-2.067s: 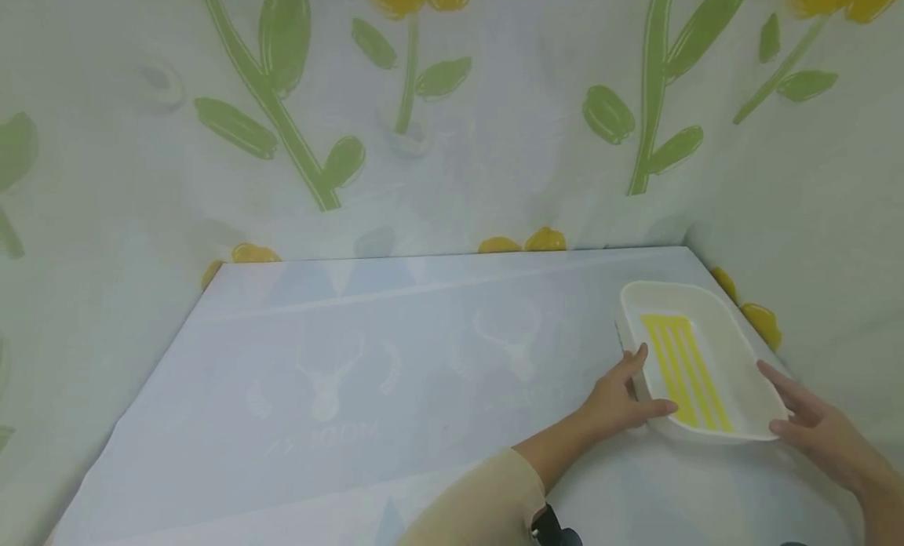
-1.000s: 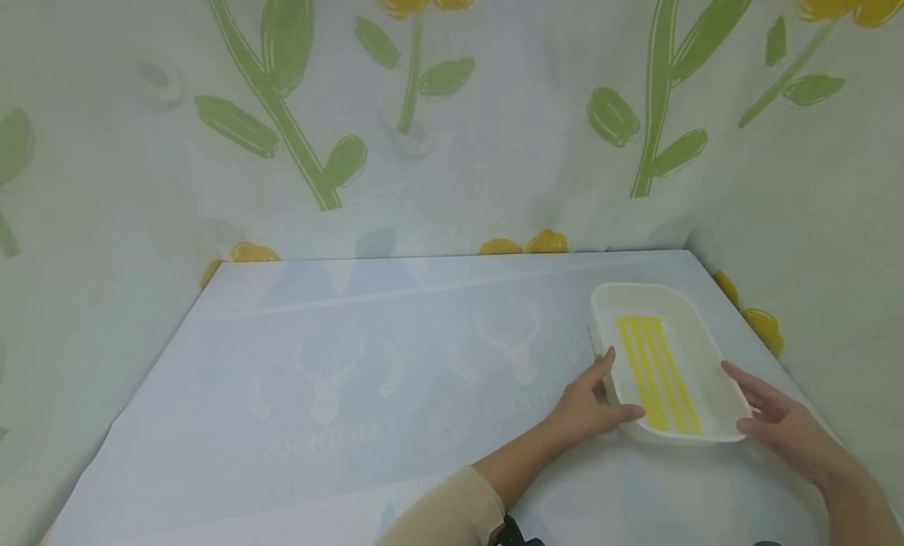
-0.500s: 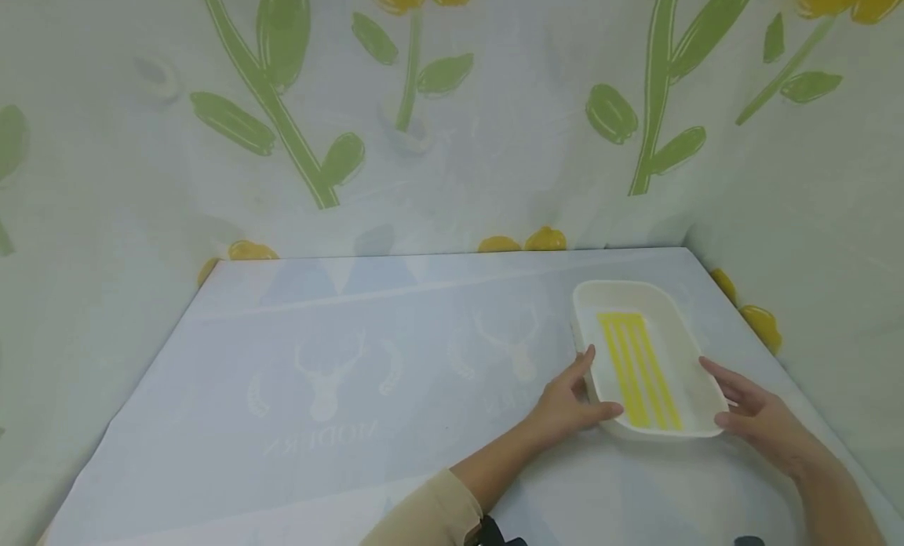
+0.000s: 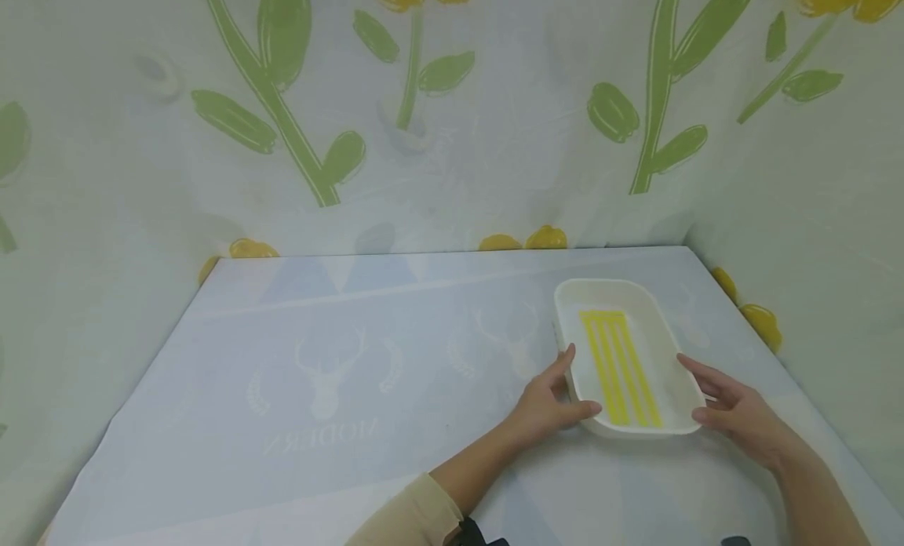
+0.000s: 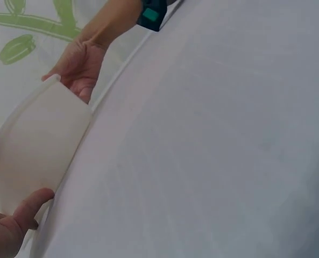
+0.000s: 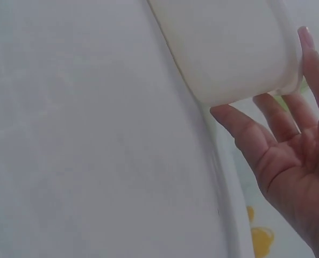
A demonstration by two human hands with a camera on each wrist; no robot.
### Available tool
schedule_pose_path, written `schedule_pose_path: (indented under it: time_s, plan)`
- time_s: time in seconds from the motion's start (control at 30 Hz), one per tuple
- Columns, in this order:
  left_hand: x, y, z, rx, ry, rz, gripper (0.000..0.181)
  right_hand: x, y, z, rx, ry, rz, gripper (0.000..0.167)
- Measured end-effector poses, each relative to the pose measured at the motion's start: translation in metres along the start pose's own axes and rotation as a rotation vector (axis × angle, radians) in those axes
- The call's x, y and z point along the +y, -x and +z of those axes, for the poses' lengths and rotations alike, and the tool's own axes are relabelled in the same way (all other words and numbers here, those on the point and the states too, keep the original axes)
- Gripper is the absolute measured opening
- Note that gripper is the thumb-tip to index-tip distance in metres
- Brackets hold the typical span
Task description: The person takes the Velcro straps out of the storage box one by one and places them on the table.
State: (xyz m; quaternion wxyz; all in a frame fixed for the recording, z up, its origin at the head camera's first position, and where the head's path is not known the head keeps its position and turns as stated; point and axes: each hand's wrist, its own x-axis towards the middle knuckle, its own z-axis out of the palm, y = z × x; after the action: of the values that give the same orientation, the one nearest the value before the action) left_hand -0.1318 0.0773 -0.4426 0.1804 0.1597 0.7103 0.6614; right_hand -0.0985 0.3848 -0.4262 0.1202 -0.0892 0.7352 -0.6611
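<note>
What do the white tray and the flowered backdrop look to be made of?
White tray: probably plastic, smooth with low sheen; its rounded corners and rim look molded in one piece. Flowered backdrop: likely fabric, matte, with faint creases, though vinyl sheeting could look similar.

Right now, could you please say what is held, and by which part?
The white tray is held by its near corners: left hand at left, right hand at right.

Wide room runs left of the tray [image 4: 657, 365]; rightward, the side wall [image 4: 826, 256] seems to narrow the way.
</note>
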Motion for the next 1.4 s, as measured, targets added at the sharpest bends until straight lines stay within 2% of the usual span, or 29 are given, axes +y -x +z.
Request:
schedule_pose_path:
  time_s: [0.1, 0.27, 0.5, 0.63, 0.87, 1.07, 1.4]
  plan:
    - [0.000, 0.002, -0.004, 0.005, -0.003, -0.010, 0.085, -0.001, -0.003, 0.003, -0.016, -0.002, -0.004, 0.072]
    - [-0.001, 0.007, -0.012, -0.010, 0.030, 0.012, 0.085, -0.004, -0.007, 0.011, -0.057, -0.080, -0.024, 0.073]
    - [-0.004, 0.011, -0.023, -0.005, 0.029, 0.037, 0.087, -0.005, -0.013, 0.021, -0.035, 0.001, 0.027, 0.071]
    - [-0.002, 0.014, -0.031, -0.011, 0.035, 0.030, 0.087, -0.007, -0.016, 0.025, -0.038, -0.006, 0.040, 0.070]
    - [-0.003, 0.022, -0.045, -0.033, 0.068, 0.065, 0.087, -0.013, -0.024, 0.039, -0.037, -0.007, 0.044, 0.069]
    - [-0.006, 0.032, -0.054, -0.045, 0.075, 0.063, 0.088, -0.015, -0.026, 0.052, -0.052, -0.043, 0.054, 0.067]
    - [-0.009, 0.044, -0.068, -0.014, 0.111, 0.038, 0.087, -0.015, -0.032, 0.069, -0.034, -0.014, 0.071, 0.070]
